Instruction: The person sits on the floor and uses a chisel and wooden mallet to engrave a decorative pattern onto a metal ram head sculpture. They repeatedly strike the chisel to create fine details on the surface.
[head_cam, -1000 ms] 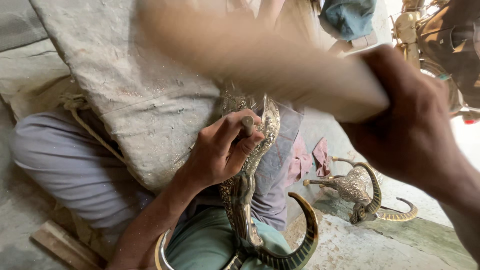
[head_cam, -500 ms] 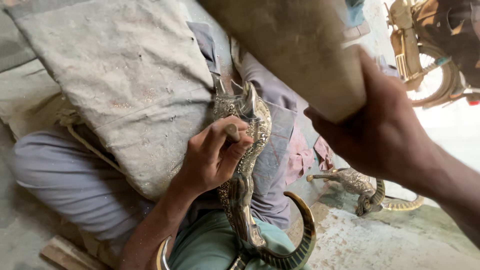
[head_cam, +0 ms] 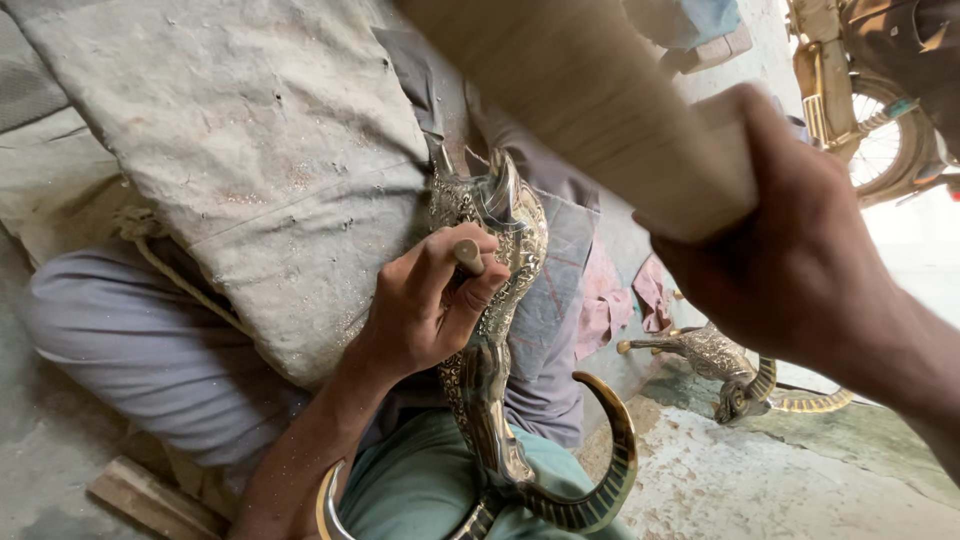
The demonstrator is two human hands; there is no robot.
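Gripping a small punch (head_cam: 468, 254) upright against the ornate brass figure (head_cam: 495, 330) on the lap, the left hand (head_cam: 425, 305) waits directly below the right hand (head_cam: 800, 250), which clamps a raised wooden mallet (head_cam: 590, 100).

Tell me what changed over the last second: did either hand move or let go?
The right hand drew the wooden mallet up closer to the camera, grip unchanged. The left hand still holds the small chisel on the ornate metal figure; nothing released.
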